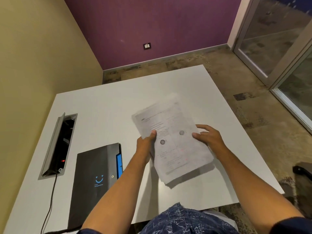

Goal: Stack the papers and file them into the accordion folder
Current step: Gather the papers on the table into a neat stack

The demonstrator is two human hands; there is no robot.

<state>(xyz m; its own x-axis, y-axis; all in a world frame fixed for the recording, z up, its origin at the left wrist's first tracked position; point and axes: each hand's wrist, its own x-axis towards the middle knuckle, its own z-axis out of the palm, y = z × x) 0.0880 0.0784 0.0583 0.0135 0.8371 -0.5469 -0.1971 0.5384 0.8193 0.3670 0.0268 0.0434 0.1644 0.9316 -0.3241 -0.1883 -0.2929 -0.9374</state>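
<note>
Papers, a blurred stack of white printed sheets (pixel 172 142), sit lifted over the white rectangular tabletop (pixel 104 105), w/ purple wall and mottled floor behind. Black accordion folder w/ blue smile logo (pixel 94 179) lies flat at left, near an open grey cable box (pixel 58 146). Left hand (pixel 146 146) pinches the stack's left edge, thumb on top. Right hand (pixel 208 136) rests on its right edge, fingers spread.
</note>
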